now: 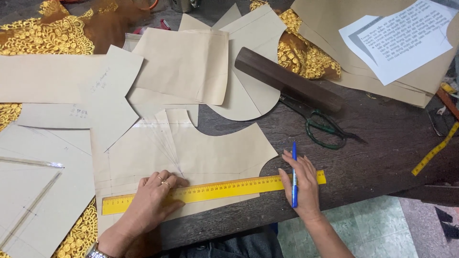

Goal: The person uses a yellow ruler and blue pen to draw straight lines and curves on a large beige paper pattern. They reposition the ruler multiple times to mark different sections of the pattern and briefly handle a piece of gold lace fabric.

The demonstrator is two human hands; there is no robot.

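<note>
A long yellow ruler (pixel 224 187) lies across a tan paper pattern piece (pixel 210 150) at the near edge of a dark wooden table (pixel 382 143). My left hand (pixel 155 198), with rings on it, presses flat on the ruler's left part and the paper. Over the ruler's right end rests my right hand (pixel 301 184), which holds a blue pen (pixel 294 174) pointing away from me.
Several more tan pattern pieces (pixel 184 62) overlap at the left and back. Gold lace fabric (pixel 57 36) lies under them. A dark wooden block (pixel 287 79), green-handled scissors (pixel 325 126), a printed white sheet (pixel 401 40) and a yellow measuring tape (pixel 435 150) are to the right.
</note>
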